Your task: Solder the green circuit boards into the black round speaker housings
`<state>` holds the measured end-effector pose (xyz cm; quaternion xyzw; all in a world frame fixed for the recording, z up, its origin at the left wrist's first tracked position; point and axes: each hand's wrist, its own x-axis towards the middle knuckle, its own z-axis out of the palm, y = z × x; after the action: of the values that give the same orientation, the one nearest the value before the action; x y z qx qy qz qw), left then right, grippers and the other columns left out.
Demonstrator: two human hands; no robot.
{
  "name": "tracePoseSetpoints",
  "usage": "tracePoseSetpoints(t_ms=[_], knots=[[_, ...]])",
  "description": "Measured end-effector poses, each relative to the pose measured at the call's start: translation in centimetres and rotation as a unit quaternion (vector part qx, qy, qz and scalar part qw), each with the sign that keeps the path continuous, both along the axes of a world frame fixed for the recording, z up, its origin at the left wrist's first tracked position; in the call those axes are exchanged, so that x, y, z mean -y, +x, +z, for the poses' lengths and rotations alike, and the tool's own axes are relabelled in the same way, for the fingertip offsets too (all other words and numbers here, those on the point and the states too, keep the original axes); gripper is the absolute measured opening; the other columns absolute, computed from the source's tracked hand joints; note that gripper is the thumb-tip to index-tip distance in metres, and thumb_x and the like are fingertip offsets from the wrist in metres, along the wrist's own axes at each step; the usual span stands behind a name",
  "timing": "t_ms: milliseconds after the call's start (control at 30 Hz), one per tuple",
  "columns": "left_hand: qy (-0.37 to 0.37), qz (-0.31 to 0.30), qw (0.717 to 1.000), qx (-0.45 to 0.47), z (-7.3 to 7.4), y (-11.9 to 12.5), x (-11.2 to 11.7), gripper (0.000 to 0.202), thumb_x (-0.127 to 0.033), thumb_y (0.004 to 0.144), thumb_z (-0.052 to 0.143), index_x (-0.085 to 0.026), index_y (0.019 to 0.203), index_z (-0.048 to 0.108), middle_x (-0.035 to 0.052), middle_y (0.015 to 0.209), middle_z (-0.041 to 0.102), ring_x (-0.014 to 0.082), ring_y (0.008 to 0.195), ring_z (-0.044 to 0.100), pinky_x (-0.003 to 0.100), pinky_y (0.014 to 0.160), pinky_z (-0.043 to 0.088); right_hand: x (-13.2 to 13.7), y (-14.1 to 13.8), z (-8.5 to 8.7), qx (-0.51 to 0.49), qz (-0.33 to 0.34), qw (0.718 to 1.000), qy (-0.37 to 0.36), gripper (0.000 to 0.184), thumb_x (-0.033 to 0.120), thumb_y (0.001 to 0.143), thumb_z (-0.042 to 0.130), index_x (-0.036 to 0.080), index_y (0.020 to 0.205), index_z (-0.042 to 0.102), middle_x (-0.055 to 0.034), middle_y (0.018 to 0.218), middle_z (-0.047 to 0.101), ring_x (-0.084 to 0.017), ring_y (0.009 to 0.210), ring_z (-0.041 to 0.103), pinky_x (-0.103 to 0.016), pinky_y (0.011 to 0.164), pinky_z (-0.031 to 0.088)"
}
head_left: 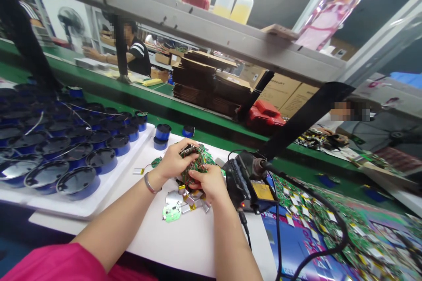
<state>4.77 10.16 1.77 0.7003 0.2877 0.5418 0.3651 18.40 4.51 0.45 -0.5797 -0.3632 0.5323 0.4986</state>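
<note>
Both of my hands are closed around a bunch of green circuit boards [191,167] above the white work surface. My left hand [176,160], with a metal bangle on its wrist, grips the bunch from the left. From the right, my right hand [209,180] presses its thumb and fingers on the same boards. Below them lie several small silver battery cells [189,202] with wires. One round green board [172,212] rests flat in front of the cells. More boards [206,153] are piled just behind my hands, partly hidden by them.
At left, a white foam tray [132,162] holds many blue-and-black round housings [79,180]. A soldering station [247,180] with a thick black cable stands right of my hands. Beyond it spread wired boards [306,210]. An overhead shelf [198,22] carries bottles; people sit farther off.
</note>
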Motion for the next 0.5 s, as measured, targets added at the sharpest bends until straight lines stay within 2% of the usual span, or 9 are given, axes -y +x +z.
tracePoseSetpoints(t_ms=[200, 500], knots=[[0.070, -0.018, 0.997, -0.009, -0.06, -0.13, 0.23, 0.010, -0.022, 0.085, 0.063, -0.019, 0.093, 0.068, 0.0071, 0.097, 0.072, 0.0209, 0.094, 0.066, 0.033, 0.089, 0.051, 0.05, -0.16, 0.34, 0.024, -0.018, 0.999, 0.014, 0.029, 0.029, 0.052, 0.086, 0.014, 0.064, 0.063, -0.0021, 0.056, 0.064, -0.015, 0.046, 0.062, -0.024, 0.042, 0.053], [0.135, -0.038, 0.990, -0.023, -0.53, 0.08, 0.05, 0.013, -0.018, 0.088, 0.061, -0.019, 0.100, 0.066, 0.0097, 0.101, 0.071, 0.0207, 0.098, 0.066, 0.034, 0.091, 0.052, -0.12, 0.23, 0.18, 0.042, -0.014, 0.999, 0.003, 0.035, 0.037, 0.056, 0.087, 0.014, 0.069, 0.064, -0.0029, 0.058, 0.066, -0.015, 0.045, 0.062, -0.024, 0.041, 0.054]])
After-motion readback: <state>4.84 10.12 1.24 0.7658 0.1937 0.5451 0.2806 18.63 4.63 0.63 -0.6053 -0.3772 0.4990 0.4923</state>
